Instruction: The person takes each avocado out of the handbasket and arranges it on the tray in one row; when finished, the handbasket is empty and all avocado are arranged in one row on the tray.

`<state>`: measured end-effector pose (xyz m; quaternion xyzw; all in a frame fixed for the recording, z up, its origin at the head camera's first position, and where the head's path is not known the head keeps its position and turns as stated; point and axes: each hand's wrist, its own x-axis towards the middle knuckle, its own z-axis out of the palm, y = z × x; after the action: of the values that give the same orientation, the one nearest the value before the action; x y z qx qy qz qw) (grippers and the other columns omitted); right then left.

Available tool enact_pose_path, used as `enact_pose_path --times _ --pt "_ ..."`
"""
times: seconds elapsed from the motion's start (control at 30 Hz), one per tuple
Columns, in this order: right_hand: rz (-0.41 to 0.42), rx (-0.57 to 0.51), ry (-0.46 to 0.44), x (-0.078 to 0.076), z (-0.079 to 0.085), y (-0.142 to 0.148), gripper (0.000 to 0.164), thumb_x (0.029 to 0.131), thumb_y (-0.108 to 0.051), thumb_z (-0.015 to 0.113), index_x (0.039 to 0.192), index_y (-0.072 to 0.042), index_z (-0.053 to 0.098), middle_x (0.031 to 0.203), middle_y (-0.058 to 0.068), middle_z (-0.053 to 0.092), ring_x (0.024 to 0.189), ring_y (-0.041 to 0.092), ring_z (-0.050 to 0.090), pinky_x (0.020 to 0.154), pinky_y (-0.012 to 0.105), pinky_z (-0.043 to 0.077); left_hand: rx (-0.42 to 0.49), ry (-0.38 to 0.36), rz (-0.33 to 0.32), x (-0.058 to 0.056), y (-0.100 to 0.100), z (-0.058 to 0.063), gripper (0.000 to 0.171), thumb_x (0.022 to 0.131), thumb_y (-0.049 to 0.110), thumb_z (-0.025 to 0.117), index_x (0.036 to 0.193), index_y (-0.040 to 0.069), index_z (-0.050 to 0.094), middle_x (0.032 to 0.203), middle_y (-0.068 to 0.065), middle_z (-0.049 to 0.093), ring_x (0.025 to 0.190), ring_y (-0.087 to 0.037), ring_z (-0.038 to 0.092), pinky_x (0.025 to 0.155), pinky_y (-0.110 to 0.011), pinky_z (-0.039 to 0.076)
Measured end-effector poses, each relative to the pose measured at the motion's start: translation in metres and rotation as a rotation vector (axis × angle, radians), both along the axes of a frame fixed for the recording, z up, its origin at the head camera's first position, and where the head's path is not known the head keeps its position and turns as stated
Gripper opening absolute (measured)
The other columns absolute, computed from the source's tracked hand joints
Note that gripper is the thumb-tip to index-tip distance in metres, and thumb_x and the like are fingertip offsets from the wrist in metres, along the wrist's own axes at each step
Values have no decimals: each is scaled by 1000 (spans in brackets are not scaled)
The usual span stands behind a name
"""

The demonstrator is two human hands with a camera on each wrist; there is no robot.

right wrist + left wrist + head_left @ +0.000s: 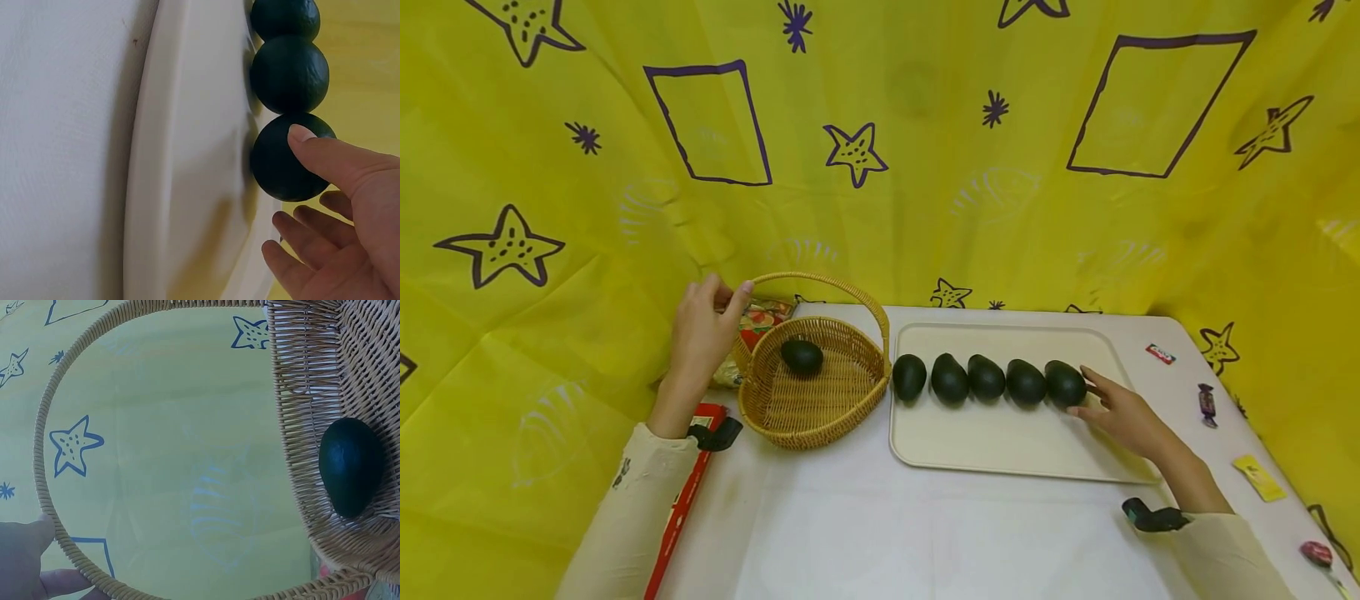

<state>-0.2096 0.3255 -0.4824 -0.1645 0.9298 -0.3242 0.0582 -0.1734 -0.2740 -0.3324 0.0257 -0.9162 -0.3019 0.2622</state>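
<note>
My left hand [700, 333] pinches the wrapped handle [42, 450] of a wicker basket [808, 435] between thumb and fingers. Inside the basket lies one dark green avocado [802, 357], against its left wall in the left wrist view. To the basket's right, a cream tray [985, 450] bears several avocados in a row along its middle. At the row's right end is the avocado [1065, 384] nearest my right hand [1123, 421]. The right thumb [303, 134] lies over that avocado in the right wrist view, while the other fingers [312, 240] are spread loosely below it.
A red box [688, 500] lies left of the basket, and colourful packets [767, 317] sit behind it. Wrapped sweets, among them a purple one [1207, 406] and a yellow packet [1259, 477], lie along the table's right edge. A yellow patterned cloth [910, 225] hangs around the table.
</note>
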Motion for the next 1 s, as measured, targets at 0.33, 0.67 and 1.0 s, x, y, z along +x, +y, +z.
enact_pose_path --times 0.33,0.67,1.0 --pt "19 36 -1 1 8 -1 97 99 -37 76 164 8 20 160 44 29 134 70 40 106 78 35 -3 -1 -1 1 -1 1 54 108 54 52 98 1 58 102 -20 58 93 -35 54 79 -45 42" --pt "91 87 45 5 48 -41 98 96 -30 80 165 5 20 165 37 25 149 60 25 115 74 25 -12 -1 4 0 -1 0 54 108 54 53 98 2 58 100 -20 58 92 -35 53 79 -46 41" --pt "292 90 181 1 74 -135 69 99 -24 77 155 2 46 156 24 52 144 47 48 114 62 41 -15 2 7 -4 -2 -1 52 108 54 55 96 3 58 98 -19 57 89 -35 53 77 -44 41"
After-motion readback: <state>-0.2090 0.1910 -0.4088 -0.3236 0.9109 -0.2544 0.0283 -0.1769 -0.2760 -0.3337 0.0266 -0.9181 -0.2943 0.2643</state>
